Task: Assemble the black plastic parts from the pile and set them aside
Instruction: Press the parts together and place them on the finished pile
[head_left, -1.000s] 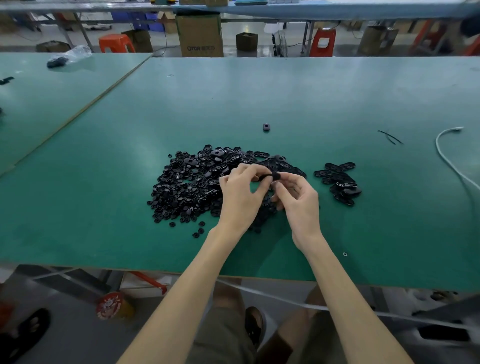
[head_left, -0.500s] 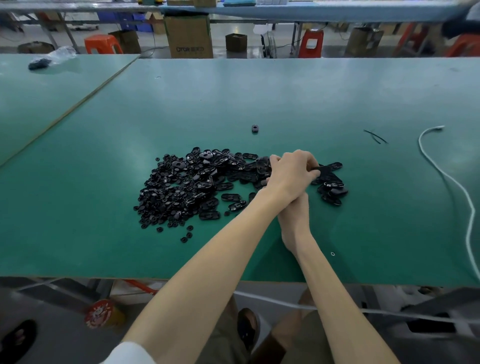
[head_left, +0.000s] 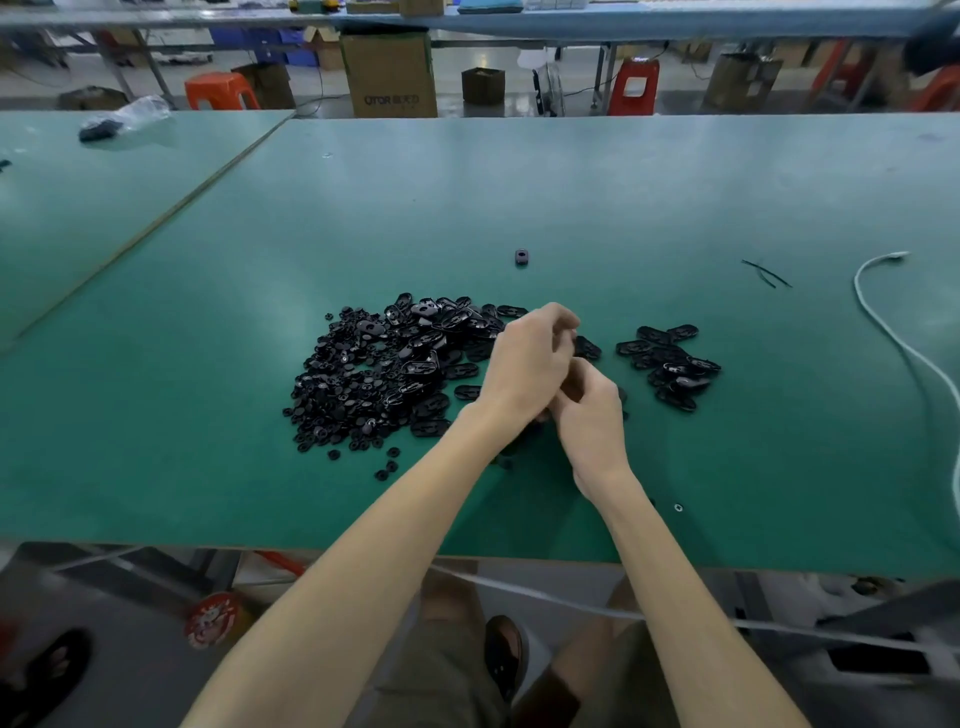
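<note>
A big pile of black plastic parts (head_left: 384, 374), ovals and small round pieces, lies on the green table (head_left: 519, 182). To its right sits a smaller group of oval black parts (head_left: 670, 364). My left hand (head_left: 524, 364) hovers at the pile's right edge with loosely curled fingers, and I see nothing in it. A single oval part (head_left: 587, 348) lies just right of its fingertips. My right hand (head_left: 592, 421) is tucked under and beside the left, fingers curled inward. Whether it holds a part is hidden.
A lone black part (head_left: 521, 257) lies farther back on the table. Thin black strips (head_left: 766, 273) and a white cable (head_left: 893, 332) lie at the right. A tiny ring (head_left: 678, 507) sits near the front edge. A plastic bag (head_left: 124, 117) rests on the neighbouring table.
My left hand, which reached over the right hand to the small group half a second ago, has drawn back to the main pile. The part both hands pinched earlier is no longer seen.
</note>
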